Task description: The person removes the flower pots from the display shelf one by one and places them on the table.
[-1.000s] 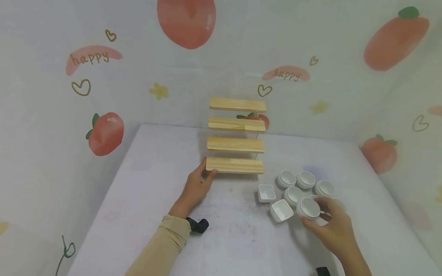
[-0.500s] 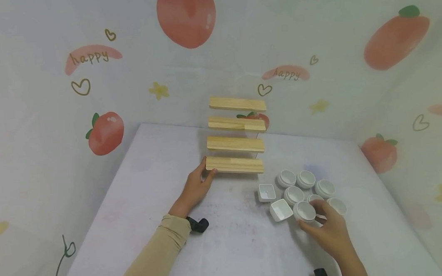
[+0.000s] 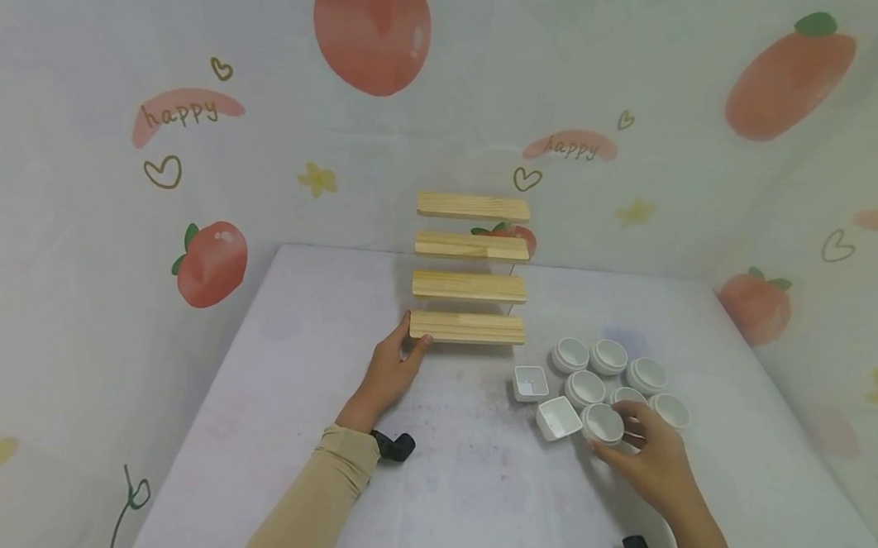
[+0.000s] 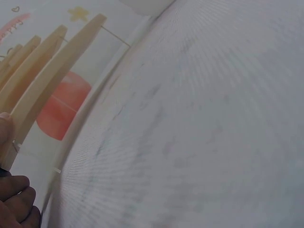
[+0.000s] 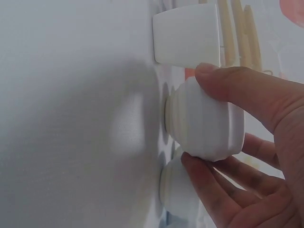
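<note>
My left hand (image 3: 386, 378) grips the left end of the lowest slat of a wooden tiered rack (image 3: 467, 328), its thumb on the front edge. In the left wrist view the thumb (image 4: 4, 127) lies against the slat. My right hand (image 3: 651, 455) holds a small round white pot (image 3: 602, 423), mouth up, between thumb and fingers. The right wrist view shows the pot (image 5: 204, 121) with its base at or just above the tabletop; I cannot tell whether it touches. Just left of it stands a square white pot (image 3: 559, 418).
A second square pot (image 3: 530, 383) stands behind the first. Several more round white pots, one of them (image 3: 571, 355) at the back left, cluster behind and beside my right hand. A printed cloth wall (image 3: 432, 142) rises behind the white tabletop (image 3: 450, 488).
My right hand has moved the round pot slightly left and down, close beside the front square pot. Round pots behind it are now less covered. The left hand keeps its place on the rack.
</note>
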Available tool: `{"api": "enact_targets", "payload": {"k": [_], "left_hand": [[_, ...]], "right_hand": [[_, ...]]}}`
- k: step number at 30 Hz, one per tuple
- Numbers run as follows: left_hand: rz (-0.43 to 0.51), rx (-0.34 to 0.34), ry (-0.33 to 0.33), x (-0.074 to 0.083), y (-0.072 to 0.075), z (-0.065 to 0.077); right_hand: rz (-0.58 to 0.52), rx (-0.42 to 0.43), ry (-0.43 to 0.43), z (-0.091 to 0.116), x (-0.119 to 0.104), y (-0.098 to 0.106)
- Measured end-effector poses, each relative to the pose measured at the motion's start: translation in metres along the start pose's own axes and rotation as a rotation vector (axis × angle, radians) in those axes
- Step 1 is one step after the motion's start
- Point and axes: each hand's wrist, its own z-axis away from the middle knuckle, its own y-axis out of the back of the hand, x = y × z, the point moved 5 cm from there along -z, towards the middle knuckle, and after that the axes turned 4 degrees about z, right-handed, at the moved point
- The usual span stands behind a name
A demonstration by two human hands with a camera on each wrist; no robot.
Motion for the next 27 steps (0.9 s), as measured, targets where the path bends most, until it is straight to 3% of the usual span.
{"api": "enact_targets", "payload": {"k": [7, 13, 19, 27], "left_hand": [[-0.004, -0.006, -0.002, -0.0026, -0.0017, -0.0003], [0.003, -0.003, 0.001, -0.0015, -0.0008, -0.0003], [-0.012, -0.003, 0.001, -0.0009, 0.0004, -0.0003], [-0.038, 0.006, -0.01, -0.004, 0.0002, -0.0009]], "right_hand": [[0.009, -0.034, 0.0, 0.0015, -0.0009, -0.0047], [0.102, -0.081, 0.003, 0.0023, -0.0054, -0.006], [0.186, -0.065, 0.016, 0.0012, -0.0077, -0.0022], [0.187, -0.08, -0.005, 0.0026, -0.0075, -0.0016]]}}
